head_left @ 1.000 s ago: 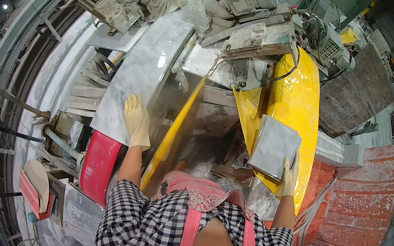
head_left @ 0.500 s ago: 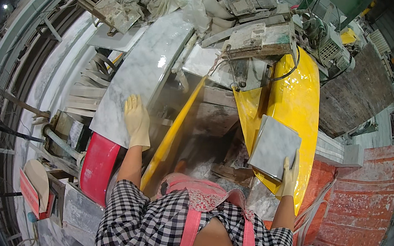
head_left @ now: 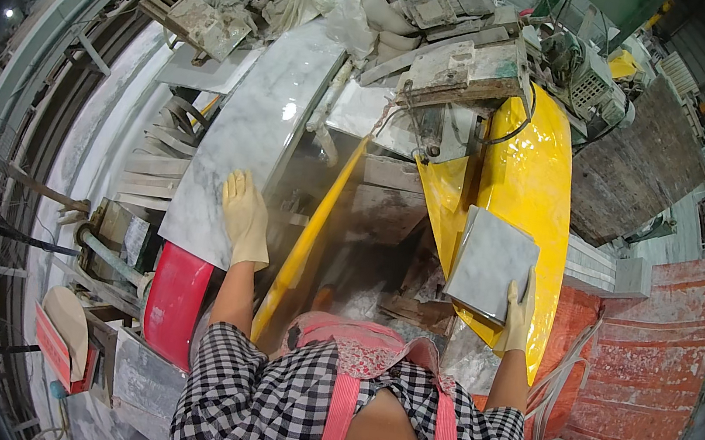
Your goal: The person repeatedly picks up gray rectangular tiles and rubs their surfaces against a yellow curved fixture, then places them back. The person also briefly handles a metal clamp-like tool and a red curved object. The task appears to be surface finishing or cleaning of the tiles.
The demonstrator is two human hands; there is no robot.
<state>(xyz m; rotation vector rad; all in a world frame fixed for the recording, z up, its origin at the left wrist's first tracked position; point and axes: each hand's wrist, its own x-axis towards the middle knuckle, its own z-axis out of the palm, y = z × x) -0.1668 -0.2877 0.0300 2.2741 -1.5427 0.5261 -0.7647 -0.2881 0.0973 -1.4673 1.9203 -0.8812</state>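
Lengthwise away, rightward — long marble slab (head_left: 243,141)

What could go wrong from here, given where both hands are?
The square marble piece beside the right hand might slide, since the yellow sheet under it looks slick.
The left hand lies on the glossy marble slab and could slip.
The bare left forearm, close to the slab's near end, might get scraped.

The wide fisheye on the head looks steeply down from close above the torso (head_left: 305,390).
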